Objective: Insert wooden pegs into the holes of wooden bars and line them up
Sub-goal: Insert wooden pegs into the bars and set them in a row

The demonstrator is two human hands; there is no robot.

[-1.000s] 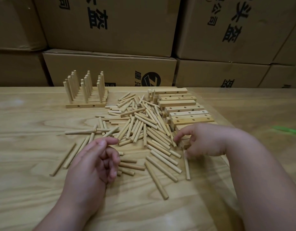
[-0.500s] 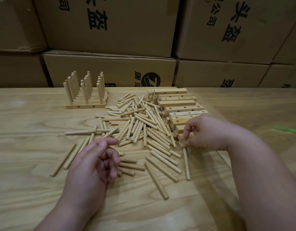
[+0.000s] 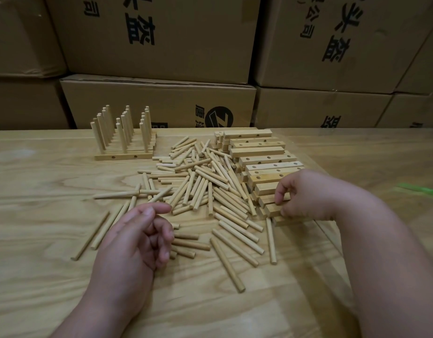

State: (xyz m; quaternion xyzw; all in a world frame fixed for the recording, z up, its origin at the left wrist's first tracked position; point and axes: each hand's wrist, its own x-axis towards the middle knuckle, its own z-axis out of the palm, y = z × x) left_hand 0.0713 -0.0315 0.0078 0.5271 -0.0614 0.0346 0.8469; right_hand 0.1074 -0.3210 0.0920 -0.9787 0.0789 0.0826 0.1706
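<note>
Gripping a bar (image 3: pixel 274 209) now, right hand (image 3: pixel 305 195)

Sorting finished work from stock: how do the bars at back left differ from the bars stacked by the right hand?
The back-left bars hold upright pegs; the stacked bars show empty holes. The back-left bars lie in a flat row, untouched; the stacked bars are piled, and the right hand grips the nearest. Both are the same pale wood.

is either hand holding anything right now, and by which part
The right hand pinches a wooden bar at the near end of the stack, by the bar's right end. The left hand holds nothing.
</note>
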